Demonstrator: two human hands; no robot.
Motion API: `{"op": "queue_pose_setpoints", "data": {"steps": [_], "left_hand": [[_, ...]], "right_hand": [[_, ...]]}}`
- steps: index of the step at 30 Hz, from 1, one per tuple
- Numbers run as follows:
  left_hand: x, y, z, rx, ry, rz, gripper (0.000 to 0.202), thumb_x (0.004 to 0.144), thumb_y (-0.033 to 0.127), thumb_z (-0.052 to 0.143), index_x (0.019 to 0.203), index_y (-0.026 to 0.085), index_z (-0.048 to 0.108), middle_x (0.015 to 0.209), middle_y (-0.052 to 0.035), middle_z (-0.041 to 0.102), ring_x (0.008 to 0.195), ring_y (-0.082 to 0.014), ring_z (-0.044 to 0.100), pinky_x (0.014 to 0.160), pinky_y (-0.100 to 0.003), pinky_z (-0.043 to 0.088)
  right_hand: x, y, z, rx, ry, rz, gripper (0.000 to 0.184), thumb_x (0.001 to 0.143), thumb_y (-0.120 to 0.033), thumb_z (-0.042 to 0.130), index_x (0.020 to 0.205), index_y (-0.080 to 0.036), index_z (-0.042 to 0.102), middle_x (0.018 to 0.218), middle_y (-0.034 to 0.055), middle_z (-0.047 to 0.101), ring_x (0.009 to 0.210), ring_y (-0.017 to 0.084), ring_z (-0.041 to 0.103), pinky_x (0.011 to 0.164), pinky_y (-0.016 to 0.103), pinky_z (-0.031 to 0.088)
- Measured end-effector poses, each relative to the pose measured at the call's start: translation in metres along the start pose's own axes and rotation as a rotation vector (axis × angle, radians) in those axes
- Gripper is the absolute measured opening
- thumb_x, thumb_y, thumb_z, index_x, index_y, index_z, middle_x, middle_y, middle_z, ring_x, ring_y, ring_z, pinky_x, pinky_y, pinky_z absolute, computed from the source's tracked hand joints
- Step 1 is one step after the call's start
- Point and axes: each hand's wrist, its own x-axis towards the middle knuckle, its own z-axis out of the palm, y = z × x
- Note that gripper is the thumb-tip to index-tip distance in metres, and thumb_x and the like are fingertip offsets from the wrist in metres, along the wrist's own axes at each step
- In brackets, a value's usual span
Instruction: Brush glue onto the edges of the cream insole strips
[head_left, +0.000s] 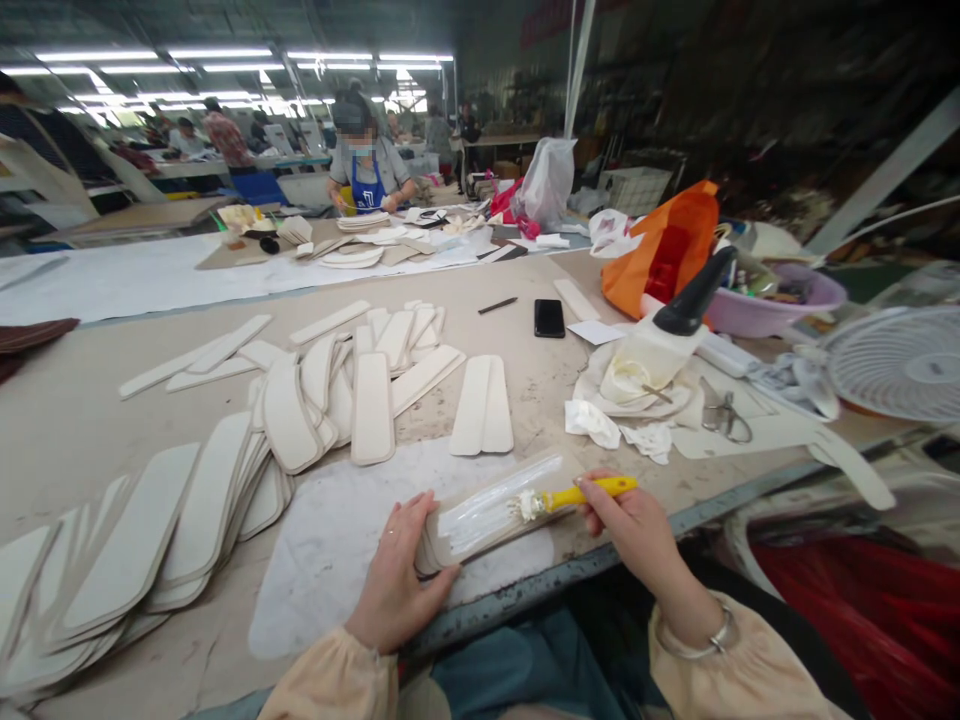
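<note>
My right hand (pixel 626 520) grips the yellow handle of a paintbrush (pixel 592 490), its bristles loaded with a thick white paste. The bristles touch a long beige strip (pixel 480 515), rounded at its near-left end, with a glossy white coat smeared along it. It appears to lie on further strips, whose edges show beneath. At the rounded end my left hand (pixel 401 565) holds the strip between thumb and fingers. Under them lies a whitish sheet (pixel 315 560) on the table. Just beyond are two overlapping pale strips (pixel 482 405).
Piles of pale strips (pixel 135 540) cover the left side. Beyond lie a phone (pixel 549 318) and a pen (pixel 498 305). A cut white jug (pixel 645 355), crumpled tissues (pixel 592 422), scissors (pixel 726 415), an orange bag (pixel 660 255) and a fan (pixel 900 360) are on the right. A co-worker (pixel 367 170) works opposite.
</note>
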Motion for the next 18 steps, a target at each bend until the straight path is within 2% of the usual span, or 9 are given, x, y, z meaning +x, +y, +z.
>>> {"op": "queue_pose_setpoints", "data": {"steps": [4,8,11,13,15,18], "left_hand": [[0.000,-0.001,0.001,0.017,0.010,0.007,0.073,0.080,0.032,0.060,0.142,0.021,0.021,0.136,-0.0160,0.049,0.131,-0.0325,0.042,0.110,-0.060,0.030],[-0.001,-0.005,0.004,0.025,0.019,0.016,0.074,0.081,0.033,0.059,0.143,0.021,0.021,0.136,-0.0155,0.048,0.132,-0.0331,0.041,0.110,-0.060,0.031],[-0.001,-0.008,0.006,0.036,0.020,0.018,0.072,0.081,0.034,0.059,0.142,0.022,0.023,0.137,-0.0152,0.048,0.133,-0.0338,0.039,0.109,-0.060,0.032],[-0.002,-0.011,0.008,0.041,0.022,0.018,0.072,0.081,0.035,0.059,0.142,0.021,0.023,0.137,-0.0158,0.047,0.133,-0.0341,0.040,0.109,-0.060,0.032],[-0.002,-0.012,0.009,0.042,0.024,0.016,0.073,0.081,0.036,0.059,0.142,0.021,0.024,0.138,-0.0161,0.047,0.133,-0.0341,0.039,0.110,-0.060,0.032],[-0.003,-0.013,0.010,0.037,0.028,0.013,0.072,0.081,0.036,0.059,0.142,0.021,0.024,0.138,-0.0152,0.047,0.134,-0.0336,0.039,0.110,-0.059,0.032]], "right_hand": [[0.009,0.005,-0.028,-0.118,0.130,-0.011,0.040,0.086,-0.054,0.050,0.070,-0.019,0.061,0.054,0.0005,0.063,0.052,0.017,0.061,0.058,0.028,0.048],[0.010,0.007,-0.044,-0.233,0.238,-0.066,0.043,0.089,-0.052,0.047,0.067,-0.018,0.062,0.057,0.0023,0.065,0.054,0.018,0.063,0.060,0.029,0.048],[0.006,0.009,-0.047,-0.276,0.322,-0.155,0.039,0.090,-0.050,0.047,0.079,-0.017,0.065,0.056,0.0009,0.064,0.052,0.018,0.063,0.056,0.028,0.048],[0.003,0.010,-0.046,-0.310,0.406,-0.264,0.033,0.091,-0.046,0.049,0.091,-0.017,0.065,0.059,0.0005,0.065,0.053,0.018,0.064,0.055,0.028,0.049],[0.000,0.010,-0.043,-0.356,0.466,-0.424,0.025,0.092,-0.039,0.051,0.095,-0.018,0.064,0.073,0.0035,0.069,0.062,0.018,0.067,0.061,0.029,0.052],[-0.003,0.010,-0.033,-0.440,0.407,-0.672,0.014,0.092,-0.026,0.054,0.098,-0.018,0.063,0.091,0.0077,0.070,0.080,0.019,0.068,0.074,0.030,0.054]]}}
